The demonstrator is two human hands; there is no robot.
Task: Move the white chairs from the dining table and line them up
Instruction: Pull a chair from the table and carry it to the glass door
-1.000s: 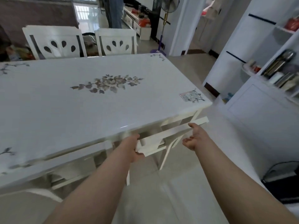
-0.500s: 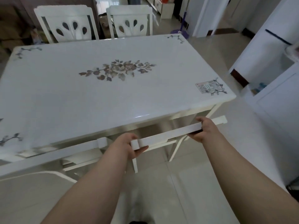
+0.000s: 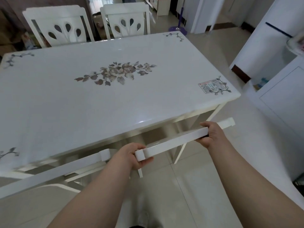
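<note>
A white dining table (image 3: 65, 102) with a flower print fills the middle of the head view. On its near side, a white chair (image 3: 174, 141) is tucked under the right end; only its top rail and thin legs show. My left hand (image 3: 133, 155) grips the left end of that rail and my right hand (image 3: 212, 134) grips it near the right end. A second near chair (image 3: 54, 171) is tucked in to the left. Two more white chairs, one on the left (image 3: 60, 25) and one on the right (image 3: 126, 18), stand at the far side.
White cabinets (image 3: 279, 89) stand to the right, with a gap of tiled floor (image 3: 213, 178) between them and the table. A purple fan base (image 3: 177, 28) sits on the floor past the far right corner. Dark clutter lies behind the far chairs.
Both hands have reached the near right chair's top rail and closed on it. The view has tilted down and drawn closer to the table.
</note>
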